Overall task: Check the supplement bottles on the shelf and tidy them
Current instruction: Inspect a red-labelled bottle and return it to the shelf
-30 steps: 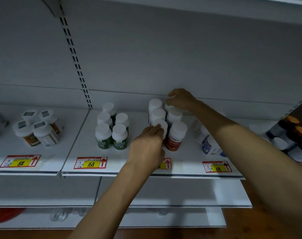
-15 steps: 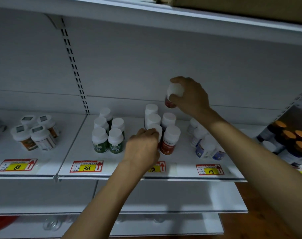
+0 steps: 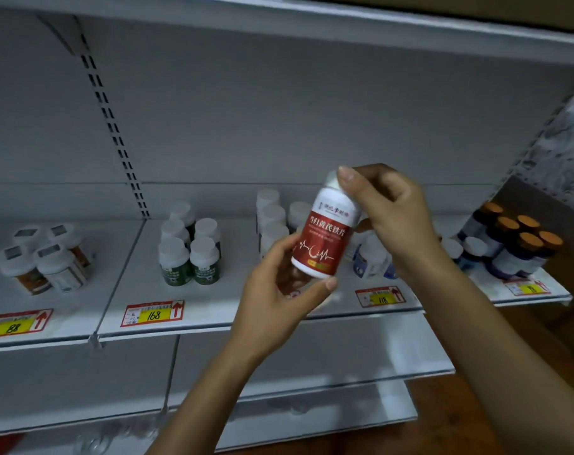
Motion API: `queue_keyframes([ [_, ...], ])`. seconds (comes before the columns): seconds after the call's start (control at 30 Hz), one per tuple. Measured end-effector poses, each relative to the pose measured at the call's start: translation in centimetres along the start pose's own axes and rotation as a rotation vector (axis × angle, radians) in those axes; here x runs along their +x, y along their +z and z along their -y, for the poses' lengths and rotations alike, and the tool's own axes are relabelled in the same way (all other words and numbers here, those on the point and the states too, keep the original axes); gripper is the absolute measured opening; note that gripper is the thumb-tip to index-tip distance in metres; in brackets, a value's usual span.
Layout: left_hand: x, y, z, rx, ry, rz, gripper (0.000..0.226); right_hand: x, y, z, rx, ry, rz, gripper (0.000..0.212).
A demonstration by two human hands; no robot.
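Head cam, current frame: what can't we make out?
Head view:
- red-label bottle: fine print too small; cap partly covered by right hand.
- white-capped bottles behind it: labels hidden by it and left hand.
- green-label bottles: text blurred.
- orange-capped bottles: labels dark, blurred.

The white shelf (image 3: pixel 138 290) carries clusters of bottles: white-capped ones (image 3: pixel 46 261) at left, five green-labelled bottles (image 3: pixel 190 254), plain white caps (image 3: pixel 272 221) mid-shelf, blue-labelled bottles (image 3: pixel 374 261), and orange-capped dark bottles (image 3: pixel 515 244) at right. Red-and-yellow price tags (image 3: pixel 152 313) line its front edge.
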State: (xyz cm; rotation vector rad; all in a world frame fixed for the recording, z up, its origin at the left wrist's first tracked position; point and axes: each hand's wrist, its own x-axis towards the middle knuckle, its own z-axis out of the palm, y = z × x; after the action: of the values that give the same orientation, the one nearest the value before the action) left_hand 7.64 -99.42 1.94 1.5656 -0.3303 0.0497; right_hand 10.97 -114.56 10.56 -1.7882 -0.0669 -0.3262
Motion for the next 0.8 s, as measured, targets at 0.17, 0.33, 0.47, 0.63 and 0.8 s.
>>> queue_keyframes([
  [0.17,-1.1,0.3,-0.2,-0.395,-0.236,0.088,0.05,-1.1,-0.4,-0.7,0.221,0.178,0.108,0.025],
  [0.33,-2.0,0.0,-0.5,-0.816,-0.421,0.232,0.073,-2.0,-0.7,-0.9,0.265,0.183,0.135,0.019],
  [0.47,-2.8,0.0,-0.3,-0.996,-0.441,0.361,0.072,-2.7,-0.3,-1.1,0.138,0.105,0.095,0.009],
  [0.63,-3.2,0.1,-0.5,-0.989,-0.446,0.349,0.072,-3.5,0.1,-0.9,0.093,0.059,0.068,0.011],
  [0.8,-3.3,-0.1,-0.9,-0.935,-0.455,0.259,0.069,-4.4,0.7,-1.1,0.114,0.038,0.091,0.036],
])
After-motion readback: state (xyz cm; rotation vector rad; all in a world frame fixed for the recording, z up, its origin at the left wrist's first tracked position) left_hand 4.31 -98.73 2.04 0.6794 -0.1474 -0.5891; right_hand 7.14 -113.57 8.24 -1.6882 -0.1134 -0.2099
